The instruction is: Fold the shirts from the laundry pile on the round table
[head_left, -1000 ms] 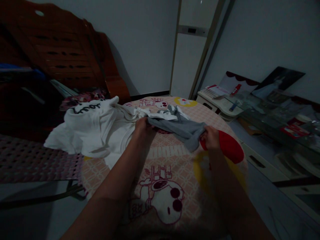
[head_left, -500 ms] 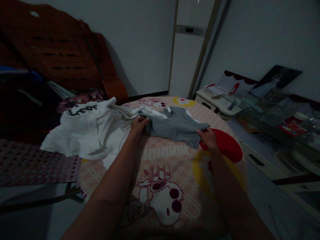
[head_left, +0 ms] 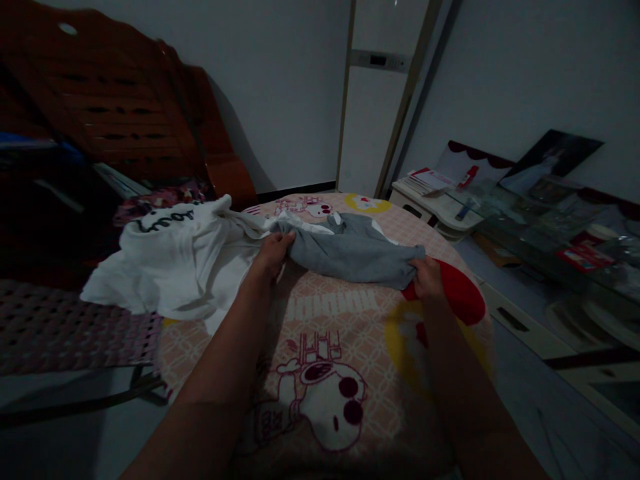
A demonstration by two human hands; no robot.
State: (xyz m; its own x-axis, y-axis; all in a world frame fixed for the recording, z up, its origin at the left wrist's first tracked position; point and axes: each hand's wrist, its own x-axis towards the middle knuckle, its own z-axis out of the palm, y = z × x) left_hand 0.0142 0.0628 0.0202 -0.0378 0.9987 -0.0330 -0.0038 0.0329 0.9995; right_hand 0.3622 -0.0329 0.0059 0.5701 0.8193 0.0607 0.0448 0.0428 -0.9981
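A grey garment with some white parts is stretched sideways between my two hands, above the round table's patterned cloth. My left hand pinches its left end. The right end is gripped by my right hand, beside a red patch on the cloth. Its exact kind is unclear in the dim light. A white garment with dark lettering lies heaped at the table's left, touching or close to my left hand. More white fabric shows behind the grey one.
A wooden bench and a woven pinkish seat stand at left. At right is a low cabinet with a glass top, papers and a picture. A tall white appliance stands at the back.
The grey garment is pulled tauter, its hanging lower right corner now drawn up. My right hand has moved slightly right; my left hand slightly left.
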